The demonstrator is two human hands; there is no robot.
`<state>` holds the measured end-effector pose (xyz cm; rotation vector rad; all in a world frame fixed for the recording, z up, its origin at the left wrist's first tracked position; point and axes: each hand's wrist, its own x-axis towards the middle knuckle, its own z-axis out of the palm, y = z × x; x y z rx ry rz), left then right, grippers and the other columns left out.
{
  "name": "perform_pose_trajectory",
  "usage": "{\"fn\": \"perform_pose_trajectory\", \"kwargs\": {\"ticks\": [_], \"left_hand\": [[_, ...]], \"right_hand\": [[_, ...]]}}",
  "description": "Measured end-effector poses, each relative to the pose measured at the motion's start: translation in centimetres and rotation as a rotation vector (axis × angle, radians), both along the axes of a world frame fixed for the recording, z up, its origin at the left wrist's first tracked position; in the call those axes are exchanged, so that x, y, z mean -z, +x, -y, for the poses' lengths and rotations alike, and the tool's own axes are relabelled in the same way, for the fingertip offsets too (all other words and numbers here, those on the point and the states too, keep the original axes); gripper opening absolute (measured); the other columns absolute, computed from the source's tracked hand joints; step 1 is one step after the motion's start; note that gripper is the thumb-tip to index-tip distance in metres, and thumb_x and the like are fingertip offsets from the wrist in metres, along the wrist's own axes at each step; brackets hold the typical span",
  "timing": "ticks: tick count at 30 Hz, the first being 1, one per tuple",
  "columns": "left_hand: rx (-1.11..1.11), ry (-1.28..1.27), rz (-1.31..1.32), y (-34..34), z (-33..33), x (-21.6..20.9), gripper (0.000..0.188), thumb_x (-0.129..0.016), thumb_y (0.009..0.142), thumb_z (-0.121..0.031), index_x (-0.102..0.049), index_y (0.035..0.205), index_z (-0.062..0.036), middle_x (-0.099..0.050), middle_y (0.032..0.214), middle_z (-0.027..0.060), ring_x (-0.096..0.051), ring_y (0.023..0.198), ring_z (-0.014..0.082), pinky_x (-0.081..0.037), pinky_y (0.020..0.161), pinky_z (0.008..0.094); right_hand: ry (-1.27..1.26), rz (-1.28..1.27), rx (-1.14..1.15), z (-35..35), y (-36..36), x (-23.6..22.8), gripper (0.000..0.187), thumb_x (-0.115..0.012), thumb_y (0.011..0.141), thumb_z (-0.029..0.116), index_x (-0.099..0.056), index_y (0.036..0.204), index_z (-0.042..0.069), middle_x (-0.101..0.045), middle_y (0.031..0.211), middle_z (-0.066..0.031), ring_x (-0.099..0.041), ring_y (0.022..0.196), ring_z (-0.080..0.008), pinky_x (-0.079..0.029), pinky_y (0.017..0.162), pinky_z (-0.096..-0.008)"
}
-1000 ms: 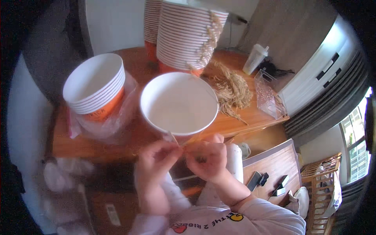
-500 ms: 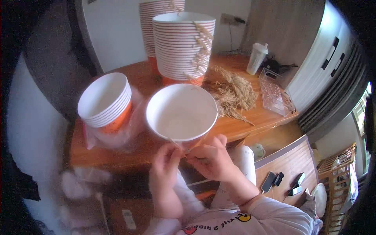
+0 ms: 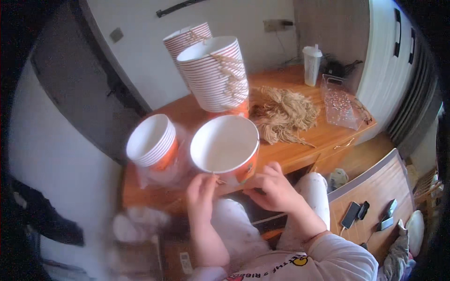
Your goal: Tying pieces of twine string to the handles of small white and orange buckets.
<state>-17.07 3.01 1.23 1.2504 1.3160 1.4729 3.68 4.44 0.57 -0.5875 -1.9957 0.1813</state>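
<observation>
A paper bucket (image 3: 245,171), white inside and orange outside, stands near the table's front edge with its mouth tilted toward me. At its near rim my left hand (image 3: 201,191) is closed in a pinch on a short piece of tan cord (image 3: 218,179). My right hand (image 3: 273,189) is just right of the bucket, fingers bent together; whatever they pinch is too small to make out. Behind the bucket lies a loose heap of tan cords (image 3: 286,114). Similar cords hang down the side of a tall stack of paper buckets (image 3: 206,79).
Left of the bucket, a shorter stack of buckets (image 3: 152,140) sits in a clear plastic bag (image 3: 180,175). A lidded cup (image 3: 311,65) and a clear tray (image 3: 344,110) are at the table's back right. At right, a phone (image 3: 350,214) lies on a lower board (image 3: 375,187).
My right hand has drawn away to the right from my left, which stays at the bucket's near rim. The whole view has shifted, so the table sits farther right and lower.
</observation>
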Motion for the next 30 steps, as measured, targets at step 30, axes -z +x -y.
{"fn": "perform_pose_trajectory", "kwargs": {"ticks": [30], "left_hand": [[0.803,0.426,-1.445,0.7,5.9,-13.0,0.015,-0.074,0.074,-0.020,-0.070,0.085,-0.0107,-0.066,0.086,0.0019,-0.061,0.087,0.0193,-0.047,0.085,0.0367]], "right_hand": [[-0.897,-0.525,-0.565,-2.4,5.5,5.4,0.054,-0.039,0.098,0.046,-0.060,0.118,0.001,-0.068,0.105,-0.0108,-0.062,0.095,-0.0205,-0.047,0.086,-0.0361]]}}
